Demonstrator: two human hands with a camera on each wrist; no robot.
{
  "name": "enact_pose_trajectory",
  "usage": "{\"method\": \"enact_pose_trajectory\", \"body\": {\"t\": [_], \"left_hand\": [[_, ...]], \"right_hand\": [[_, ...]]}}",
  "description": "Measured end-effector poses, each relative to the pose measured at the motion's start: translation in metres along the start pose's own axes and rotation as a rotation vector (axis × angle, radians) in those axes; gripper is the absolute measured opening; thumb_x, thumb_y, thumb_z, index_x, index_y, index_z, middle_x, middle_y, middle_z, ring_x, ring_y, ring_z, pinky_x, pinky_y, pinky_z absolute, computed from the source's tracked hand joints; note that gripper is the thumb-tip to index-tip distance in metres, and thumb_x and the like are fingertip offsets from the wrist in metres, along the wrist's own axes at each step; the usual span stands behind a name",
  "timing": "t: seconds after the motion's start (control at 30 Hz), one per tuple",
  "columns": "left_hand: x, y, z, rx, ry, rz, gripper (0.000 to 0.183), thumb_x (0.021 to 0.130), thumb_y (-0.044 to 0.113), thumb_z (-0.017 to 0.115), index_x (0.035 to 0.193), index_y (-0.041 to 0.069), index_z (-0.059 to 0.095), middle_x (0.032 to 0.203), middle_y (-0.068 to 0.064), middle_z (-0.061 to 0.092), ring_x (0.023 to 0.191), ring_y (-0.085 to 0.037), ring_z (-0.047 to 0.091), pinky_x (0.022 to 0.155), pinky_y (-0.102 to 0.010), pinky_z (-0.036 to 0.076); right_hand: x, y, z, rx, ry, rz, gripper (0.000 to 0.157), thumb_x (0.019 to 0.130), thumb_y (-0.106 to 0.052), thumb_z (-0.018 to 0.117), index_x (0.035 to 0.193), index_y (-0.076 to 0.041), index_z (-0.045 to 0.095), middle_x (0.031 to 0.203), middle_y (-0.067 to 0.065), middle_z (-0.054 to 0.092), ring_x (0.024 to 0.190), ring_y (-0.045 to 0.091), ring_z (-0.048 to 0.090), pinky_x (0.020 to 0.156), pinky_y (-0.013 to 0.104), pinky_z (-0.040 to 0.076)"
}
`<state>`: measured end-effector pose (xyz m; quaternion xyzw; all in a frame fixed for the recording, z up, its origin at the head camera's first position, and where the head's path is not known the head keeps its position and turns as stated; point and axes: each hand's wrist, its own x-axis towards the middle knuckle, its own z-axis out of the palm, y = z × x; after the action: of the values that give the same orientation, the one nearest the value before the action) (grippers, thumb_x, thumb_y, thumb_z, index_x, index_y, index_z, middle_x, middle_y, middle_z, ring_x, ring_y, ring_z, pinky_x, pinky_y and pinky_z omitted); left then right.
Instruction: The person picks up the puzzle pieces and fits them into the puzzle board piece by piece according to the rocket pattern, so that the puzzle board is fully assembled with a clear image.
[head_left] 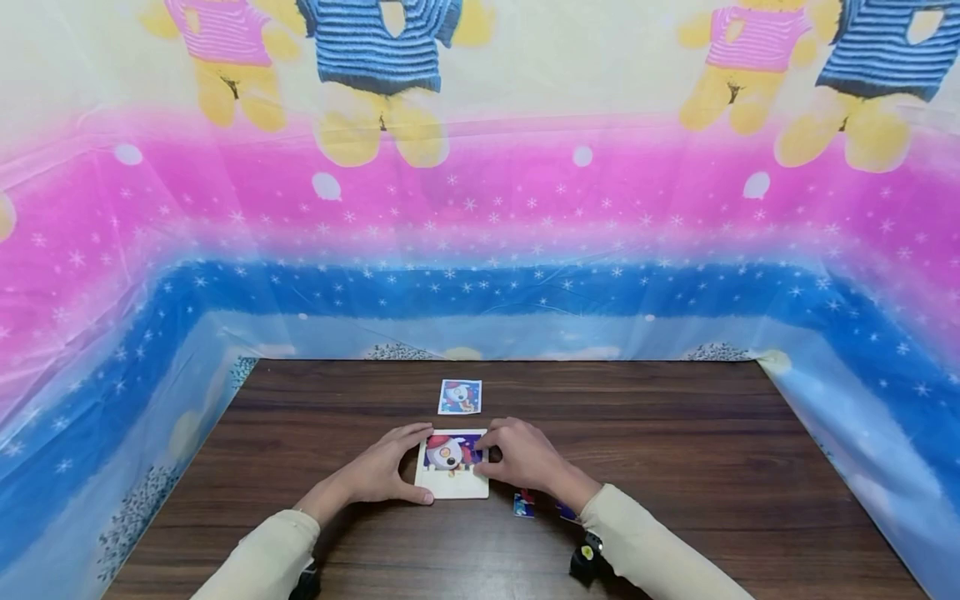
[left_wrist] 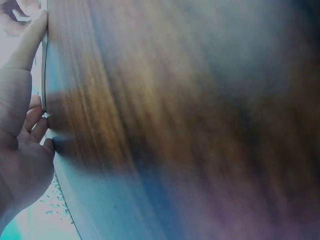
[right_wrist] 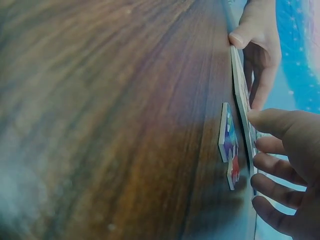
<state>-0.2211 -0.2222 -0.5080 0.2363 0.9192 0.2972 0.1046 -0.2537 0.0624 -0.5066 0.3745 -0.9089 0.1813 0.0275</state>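
A shallow white puzzle board (head_left: 459, 487) lies on the table with its upper part filled by a cartoon picture (head_left: 447, 452); its lower part is bare white. My left hand (head_left: 381, 468) holds the board's left side, thumb at the lower corner and fingers at the upper one. At the right edge of the picture, my right hand (head_left: 522, 454) has thumb and index finger on either side of a puzzle piece (head_left: 476, 456), largely hidden by the fingers. Seen from the right wrist, the right thumb (right_wrist: 272, 120) touches the board's edge.
Loose puzzle pieces (head_left: 523, 505) lie right of the board, with another piece (head_left: 567, 512) partly behind the right forearm. Beyond the board lies a small picture card (head_left: 460, 397) with a similar cartoon. A printed cloth (head_left: 480, 292) surrounds the dark wooden table (head_left: 660, 433).
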Motion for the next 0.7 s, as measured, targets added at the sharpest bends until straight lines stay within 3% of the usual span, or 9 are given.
{"method": "enact_pose_trajectory", "body": {"t": [0.37, 0.7], "left_hand": [[-0.0012, 0.0012, 0.0012, 0.005, 0.003, -0.004, 0.108, 0.077, 0.058, 0.085, 0.159, 0.007, 0.037, 0.165, -0.012, 0.032, 0.151, -0.038, 0.028, 0.114, -0.061, 0.033], [-0.0033, 0.0032, 0.0021, -0.005, 0.004, -0.019, 0.107, 0.077, 0.058, 0.085, 0.159, 0.009, 0.037, 0.164, -0.012, 0.032, 0.151, -0.038, 0.028, 0.114, -0.061, 0.033]], "right_hand": [[-0.0007, -0.0011, 0.001, -0.003, 0.011, -0.037, 0.027, 0.09, -0.037, 0.079, 0.109, -0.018, 0.082, 0.097, -0.006, 0.067, 0.072, 0.002, 0.05, 0.061, 0.02, 0.043], [-0.0007, -0.0034, 0.0021, -0.051, 0.036, -0.077, 0.022, 0.089, -0.034, 0.08, 0.103, -0.017, 0.084, 0.095, -0.005, 0.068, 0.079, 0.006, 0.057, 0.071, 0.025, 0.052]]}}
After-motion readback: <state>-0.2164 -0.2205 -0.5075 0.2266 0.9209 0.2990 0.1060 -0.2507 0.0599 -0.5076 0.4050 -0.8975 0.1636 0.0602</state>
